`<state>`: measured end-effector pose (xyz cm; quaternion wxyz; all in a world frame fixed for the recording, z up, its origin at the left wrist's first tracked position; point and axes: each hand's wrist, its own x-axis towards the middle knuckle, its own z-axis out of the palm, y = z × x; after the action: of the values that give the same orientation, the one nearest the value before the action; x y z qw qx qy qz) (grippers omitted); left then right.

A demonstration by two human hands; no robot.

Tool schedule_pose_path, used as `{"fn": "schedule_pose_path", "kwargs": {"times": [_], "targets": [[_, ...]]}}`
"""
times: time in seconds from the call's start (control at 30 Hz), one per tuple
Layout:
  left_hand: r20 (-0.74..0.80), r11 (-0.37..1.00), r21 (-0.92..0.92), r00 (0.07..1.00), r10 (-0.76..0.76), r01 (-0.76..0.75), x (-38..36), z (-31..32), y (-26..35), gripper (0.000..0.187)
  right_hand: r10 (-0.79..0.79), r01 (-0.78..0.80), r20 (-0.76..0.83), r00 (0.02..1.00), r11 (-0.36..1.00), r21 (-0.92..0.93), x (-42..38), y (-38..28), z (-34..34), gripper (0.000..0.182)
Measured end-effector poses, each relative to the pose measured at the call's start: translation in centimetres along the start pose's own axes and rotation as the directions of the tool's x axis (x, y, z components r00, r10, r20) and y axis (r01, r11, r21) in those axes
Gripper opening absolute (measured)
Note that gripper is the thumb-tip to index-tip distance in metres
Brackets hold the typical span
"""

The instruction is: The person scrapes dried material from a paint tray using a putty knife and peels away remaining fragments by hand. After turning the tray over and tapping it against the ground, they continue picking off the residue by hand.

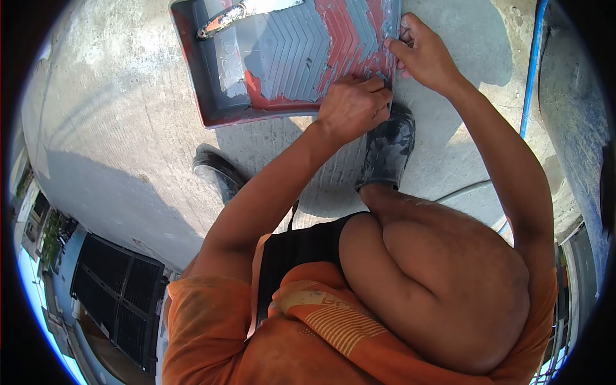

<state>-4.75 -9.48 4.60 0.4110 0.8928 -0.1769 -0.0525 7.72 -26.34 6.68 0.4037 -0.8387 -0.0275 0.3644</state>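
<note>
A grey paint tray [282, 48] with a ribbed slope lies at the top of the view, streaked with peeling red paint [346, 32]. My left hand [356, 106] rests on the tray's near right corner, its fingers curled tight; whatever they pinch is hidden beneath them. At the tray's right rim, my right hand [427, 58] is closed, thumb and fingers gripping the edge. Inside the tray's deep end lies a paint-smeared tool [224, 20] with a reddish, blotched handle and a pale flat part, partly cut off by the frame.
Rough concrete floor [128, 96] surrounds the tray. Below it are my dark boots [390, 144], the right one close to the tray's corner. A blue hose or cable [531, 77] runs along the right, beside a stained wall [574, 102]. A black gate [119, 289] stands at lower left.
</note>
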Motion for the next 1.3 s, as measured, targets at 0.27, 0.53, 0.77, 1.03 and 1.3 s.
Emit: {"fn": "schedule_pose_path", "kwargs": {"times": [0.27, 0.53, 0.77, 1.03, 1.3], "targets": [[0.061, 0.935, -0.342, 0.995, -0.078, 0.094, -0.4, -1.4, -0.6, 0.005, -0.044, 0.043, 0.018, 0.999, 0.999, 0.023, -0.4, 0.5, 0.1, 0.025], [0.327, 0.618, -0.559, 0.831, -0.449, 0.553, -0.1, -1.1, 0.3, 0.006, -0.030, 0.030, 0.007, 1.000, 0.999, 0.013, -0.3, 0.4, 0.0, 0.024], [0.170, 0.843, -0.305, 0.896, -0.410, 0.443, 0.0, -0.2, 1.7, 0.018, -0.081, 0.081, -0.028, 0.996, 0.997, -0.004, -0.3, 0.8, 0.1, 0.026], [0.057, 0.968, -0.011, 0.967, -0.249, 0.250, -0.7, 0.5, 2.7, 0.008, -0.089, 0.089, 0.002, 0.996, 0.994, -0.060, -0.3, 1.1, 0.2, 0.029], [0.151, 0.980, -0.199, 0.988, 0.036, -0.005, -2.5, -1.6, 0.9, 0.011, -0.058, 0.060, 0.030, 0.998, 0.996, -0.060, -1.1, 1.7, 0.9, 0.033]]}}
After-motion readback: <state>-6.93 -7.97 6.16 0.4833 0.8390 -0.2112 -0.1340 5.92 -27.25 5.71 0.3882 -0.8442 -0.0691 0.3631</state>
